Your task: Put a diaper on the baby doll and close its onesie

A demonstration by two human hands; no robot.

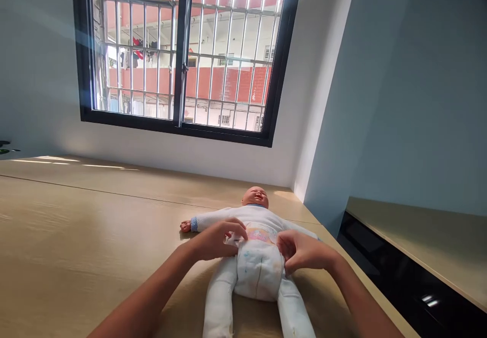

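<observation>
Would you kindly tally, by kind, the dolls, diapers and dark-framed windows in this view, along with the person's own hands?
Doll: 1
Diaper: 1
Dark-framed window: 1
Person's hands: 2, the left hand and the right hand
Total: 5

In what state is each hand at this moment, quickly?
Left hand: fingers curled at the white diaper's side; whether they grip it cannot be told.
Right hand: partly curled at the opposite side; fingertips partly hidden, grip unclear.
</observation>
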